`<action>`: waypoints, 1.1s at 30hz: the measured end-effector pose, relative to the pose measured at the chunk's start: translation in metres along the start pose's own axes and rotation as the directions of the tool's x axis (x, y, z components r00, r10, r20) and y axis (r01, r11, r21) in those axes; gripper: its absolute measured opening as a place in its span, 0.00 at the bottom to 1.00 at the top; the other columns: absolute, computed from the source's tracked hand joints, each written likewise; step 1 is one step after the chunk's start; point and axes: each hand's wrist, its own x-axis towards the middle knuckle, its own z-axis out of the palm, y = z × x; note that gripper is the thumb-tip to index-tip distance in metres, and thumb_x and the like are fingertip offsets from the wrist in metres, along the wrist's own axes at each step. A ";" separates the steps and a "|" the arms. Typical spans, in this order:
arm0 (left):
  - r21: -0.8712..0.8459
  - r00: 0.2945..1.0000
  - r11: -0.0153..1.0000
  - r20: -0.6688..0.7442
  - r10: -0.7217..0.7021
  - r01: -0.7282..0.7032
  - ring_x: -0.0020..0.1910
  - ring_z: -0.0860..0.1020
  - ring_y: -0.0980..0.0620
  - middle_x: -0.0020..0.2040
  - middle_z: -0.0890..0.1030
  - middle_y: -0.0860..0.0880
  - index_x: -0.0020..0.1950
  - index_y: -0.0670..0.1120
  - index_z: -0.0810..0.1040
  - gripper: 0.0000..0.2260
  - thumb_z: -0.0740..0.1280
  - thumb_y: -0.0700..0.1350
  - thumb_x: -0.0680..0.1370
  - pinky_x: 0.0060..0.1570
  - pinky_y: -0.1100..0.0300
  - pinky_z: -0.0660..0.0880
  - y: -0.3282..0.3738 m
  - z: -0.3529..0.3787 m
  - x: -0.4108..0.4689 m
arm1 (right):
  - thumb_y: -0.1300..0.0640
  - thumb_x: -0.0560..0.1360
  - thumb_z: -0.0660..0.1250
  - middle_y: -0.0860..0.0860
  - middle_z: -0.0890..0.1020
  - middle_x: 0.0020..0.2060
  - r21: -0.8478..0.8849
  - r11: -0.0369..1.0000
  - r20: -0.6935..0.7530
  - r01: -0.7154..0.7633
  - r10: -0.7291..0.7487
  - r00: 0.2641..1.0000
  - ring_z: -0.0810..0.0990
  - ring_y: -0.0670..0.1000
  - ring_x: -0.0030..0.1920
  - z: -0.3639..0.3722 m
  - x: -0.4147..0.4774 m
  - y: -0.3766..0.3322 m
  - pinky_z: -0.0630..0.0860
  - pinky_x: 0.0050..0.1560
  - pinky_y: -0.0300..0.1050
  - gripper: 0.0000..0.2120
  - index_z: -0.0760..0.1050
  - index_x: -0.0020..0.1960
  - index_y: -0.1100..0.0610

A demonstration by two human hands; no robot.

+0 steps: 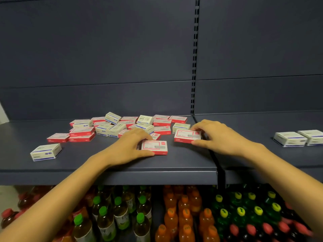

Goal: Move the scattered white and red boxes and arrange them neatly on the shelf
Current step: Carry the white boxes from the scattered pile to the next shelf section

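item – near red box (155, 147): lies flat on the left shelf (183, 161), toward its front edge. the left hand (130, 145) pinches its left end, with the thumb along the near side and the fingers curled over the far side.
item – second red box (186, 136): flat, just right of and behind the first, close to the shelf divider. the right hand (215, 135) pinches its right end, with the thumb at the near corner and the fingertips over the far edge.
item – scattered pile (122, 125): red and white boxes, overlapping, behind the hands.
item – lone white box (46, 151): flat, well apart at the left.
item – two white boxes (290, 139): side by side on the right shelf (253, 123).
item – bottles (185, 217): rows on the level below.
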 end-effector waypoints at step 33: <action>-0.144 0.954 0.965 -0.239 0.183 -0.221 0.50 0.75 0.52 0.51 0.78 0.49 0.56 0.48 0.78 0.16 0.72 0.50 0.70 0.53 0.55 0.72 0.403 0.156 0.183 | 0.52 0.73 0.68 0.50 0.77 0.58 0.107 0.976 -0.028 -0.191 0.195 0.980 0.75 0.49 0.57 -0.170 -0.261 0.349 0.73 0.60 0.49 0.19 0.71 0.62 0.53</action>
